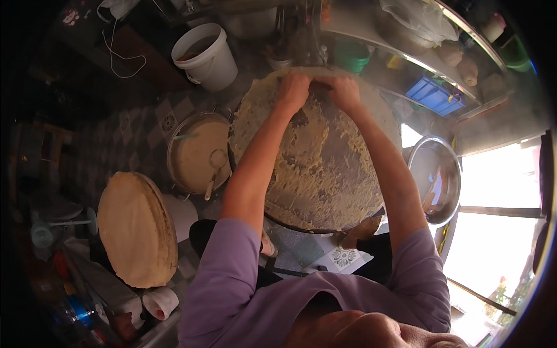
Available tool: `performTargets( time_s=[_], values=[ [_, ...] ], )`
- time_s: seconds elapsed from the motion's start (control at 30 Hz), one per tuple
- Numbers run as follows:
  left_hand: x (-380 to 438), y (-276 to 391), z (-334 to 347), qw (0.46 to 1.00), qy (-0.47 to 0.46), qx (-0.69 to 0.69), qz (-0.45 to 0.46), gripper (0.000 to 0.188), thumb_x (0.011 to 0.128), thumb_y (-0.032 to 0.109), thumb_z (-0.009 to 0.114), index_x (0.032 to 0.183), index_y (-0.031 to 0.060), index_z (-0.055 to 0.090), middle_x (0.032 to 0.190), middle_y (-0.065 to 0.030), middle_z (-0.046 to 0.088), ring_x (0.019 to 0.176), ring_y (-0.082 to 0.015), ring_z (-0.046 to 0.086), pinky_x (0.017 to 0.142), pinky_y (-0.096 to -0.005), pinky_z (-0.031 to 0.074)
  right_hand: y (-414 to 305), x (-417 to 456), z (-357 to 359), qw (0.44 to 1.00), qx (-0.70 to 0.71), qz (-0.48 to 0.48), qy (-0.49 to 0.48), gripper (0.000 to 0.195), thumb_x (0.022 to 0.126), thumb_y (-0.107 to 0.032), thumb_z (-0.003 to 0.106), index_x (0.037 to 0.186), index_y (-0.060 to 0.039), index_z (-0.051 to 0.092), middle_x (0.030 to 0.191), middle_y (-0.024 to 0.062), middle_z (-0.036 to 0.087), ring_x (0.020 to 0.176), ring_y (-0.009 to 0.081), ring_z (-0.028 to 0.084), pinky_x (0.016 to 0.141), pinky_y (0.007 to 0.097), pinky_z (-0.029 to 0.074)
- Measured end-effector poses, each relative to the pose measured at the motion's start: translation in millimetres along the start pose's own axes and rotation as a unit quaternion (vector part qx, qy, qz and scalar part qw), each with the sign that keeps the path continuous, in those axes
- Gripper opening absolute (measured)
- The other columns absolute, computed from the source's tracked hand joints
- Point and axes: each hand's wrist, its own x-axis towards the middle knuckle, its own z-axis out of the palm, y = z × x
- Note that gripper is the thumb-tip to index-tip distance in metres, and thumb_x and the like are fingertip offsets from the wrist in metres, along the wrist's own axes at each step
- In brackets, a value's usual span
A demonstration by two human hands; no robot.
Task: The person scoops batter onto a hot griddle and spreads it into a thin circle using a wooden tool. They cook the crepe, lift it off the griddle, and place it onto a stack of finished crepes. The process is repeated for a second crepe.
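Observation:
Before me is a large round griddle [304, 229], its top unevenly coated with pale yellow batter [300, 182]. Grey griddle surface shows through in patches near the middle. At the far rim, my left hand [294, 90] and my right hand [346, 91] are close together, fingers curled down. Both grip a dark brown flat tool [321, 86], apparently a scraper, which shows only in the gap between them. Its lower edge and most of its length are hidden by my hands. Left of the griddle, a pot [170, 154] of beige batter holds a ladle [211, 185].
A thick stack of round thin pancakes [130, 230] rests at lower left. A white bucket [213, 65] stands at far left. On the right are a steel basin [457, 174] and a blue plastic basket [435, 95]. A green bucket [354, 56] sits beyond the griddle.

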Motion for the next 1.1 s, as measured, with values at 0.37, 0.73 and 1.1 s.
performTargets(
  time_s=[0.37, 0.73, 1.1],
  values=[
    [-78.0, 12.1, -59.7, 0.979, 0.071, 0.134, -0.133, 0.016, 0.090, 0.018, 0.066, 0.091, 0.0019, 0.067, 0.086, -0.0151, 0.065, 0.088, -0.0346, 0.062, 0.077, -0.0459, 0.052, -45.9, 54.3, 24.7, 0.942, 0.219, -0.251, 0.037, 0.022, 0.072, -0.008, 0.069, 0.092, -0.0124, 0.075, 0.092, 0.0084, 0.072, 0.094, 0.0304, 0.066, 0.084, 0.0402, 0.052],
    [-1.9, 114.8, 13.1, 0.999, 0.023, 0.007, -0.022, 0.031, 0.082, 0.036, 0.073, 0.088, 0.0062, 0.071, 0.090, -0.0121, 0.070, 0.088, -0.0324, 0.066, 0.075, -0.0450, 0.053, 107.9, -51.8, -19.1, 0.968, 0.204, -0.082, 0.125, 0.022, 0.071, -0.010, 0.071, 0.091, -0.0162, 0.076, 0.095, 0.0060, 0.073, 0.092, 0.0292, 0.068, 0.080, 0.0398, 0.053],
    [-122.3, 211.6, 14.9, 0.982, 0.008, -0.106, 0.156, 0.033, 0.065, 0.015, 0.078, 0.098, 0.0104, 0.074, 0.099, -0.0033, 0.072, 0.092, -0.0256, 0.065, 0.079, -0.0383, 0.055, 22.3, -299.0, -73.8, 0.957, 0.075, 0.087, 0.266, 0.025, 0.065, -0.004, 0.072, 0.088, -0.0119, 0.072, 0.094, 0.0002, 0.072, 0.090, 0.0237, 0.067, 0.078, 0.0353, 0.047]
  ],
)
